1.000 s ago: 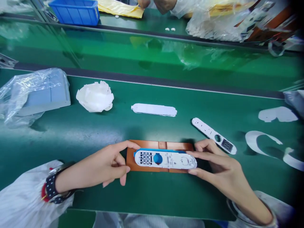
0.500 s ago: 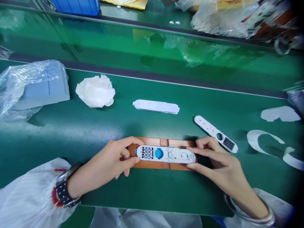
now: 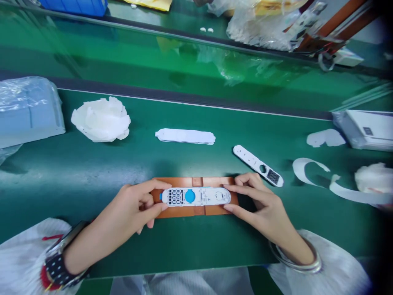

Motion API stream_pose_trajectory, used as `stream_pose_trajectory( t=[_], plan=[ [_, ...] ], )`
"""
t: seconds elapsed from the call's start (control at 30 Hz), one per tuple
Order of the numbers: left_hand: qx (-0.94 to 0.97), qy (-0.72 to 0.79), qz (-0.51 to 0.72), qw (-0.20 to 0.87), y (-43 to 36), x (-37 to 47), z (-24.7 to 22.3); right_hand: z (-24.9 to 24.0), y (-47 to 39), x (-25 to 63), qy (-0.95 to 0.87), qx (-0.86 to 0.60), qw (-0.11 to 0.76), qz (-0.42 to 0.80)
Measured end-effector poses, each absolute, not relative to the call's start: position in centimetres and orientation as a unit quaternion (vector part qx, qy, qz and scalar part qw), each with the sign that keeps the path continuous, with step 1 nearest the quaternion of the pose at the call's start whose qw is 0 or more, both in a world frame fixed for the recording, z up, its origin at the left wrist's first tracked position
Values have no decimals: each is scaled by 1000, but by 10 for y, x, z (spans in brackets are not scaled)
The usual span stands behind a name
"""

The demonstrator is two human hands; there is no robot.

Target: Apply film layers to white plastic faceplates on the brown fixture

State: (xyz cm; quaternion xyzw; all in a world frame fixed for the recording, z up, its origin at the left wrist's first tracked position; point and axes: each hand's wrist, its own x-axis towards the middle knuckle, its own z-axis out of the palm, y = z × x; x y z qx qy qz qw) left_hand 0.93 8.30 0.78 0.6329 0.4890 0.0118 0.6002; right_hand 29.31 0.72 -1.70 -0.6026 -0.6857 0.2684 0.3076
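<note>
A long white panel (image 3: 211,196) with rounded ends, digit-shaped cut-outs and a round hole showing blue lies on an orange-brown block (image 3: 179,212). The panel's left end is pinched between the thumb and index finger of my left hand (image 3: 135,205). At the other end, the thumb and index finger of my right hand (image 3: 260,200) grip its rounded tip. Some blue shows at the panel's left end. Just beyond my right hand, a similar white panel (image 3: 250,159) lies slantwise, with a dark hole and dark digit openings.
Behind the block lies a stack of long white strips (image 3: 186,136). Crumpled white sheets (image 3: 101,119) and a plastic-wrapped pale blue stack (image 3: 29,110) are at left. Curved white scraps (image 3: 307,172) and a white box-like stack (image 3: 371,129) are at right. A raised ledge (image 3: 184,92) runs behind.
The whole view has shifted, so most things appear further left and more shows at the right. Both hands keep their hold on the panel, which stays on the block.
</note>
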Motion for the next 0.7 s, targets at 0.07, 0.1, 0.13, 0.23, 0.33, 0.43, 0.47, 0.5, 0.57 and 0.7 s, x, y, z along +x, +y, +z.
stream_pose_trajectory(
  t=[0.07,0.1,0.13,0.23,0.33,0.43,0.47,0.5,0.57,0.7],
  plan=[
    [635,491,18,596,83,9,6,-17,6,294,-684,-602,306,277],
    [635,493,18,595,83,9,5,-17,6,294,-683,-601,305,281],
    [635,494,18,594,83,9,4,-17,6,295,-684,-599,305,284],
    [634,495,10,594,82,9,3,-18,5,296,-690,-592,303,285],
    [633,499,10,591,82,9,4,-18,6,295,-694,-589,302,284],
    [627,503,12,594,81,9,5,-17,8,294,-694,-592,298,281],
    [627,505,13,593,81,9,5,-16,8,293,-694,-594,297,278],
    [630,506,13,589,80,9,5,-16,8,293,-695,-596,294,275],
    [648,508,18,568,79,8,4,-13,8,292,-697,-602,283,267],
    [708,516,30,481,80,6,2,-4,9,291,-707,-612,232,267]
  ],
)
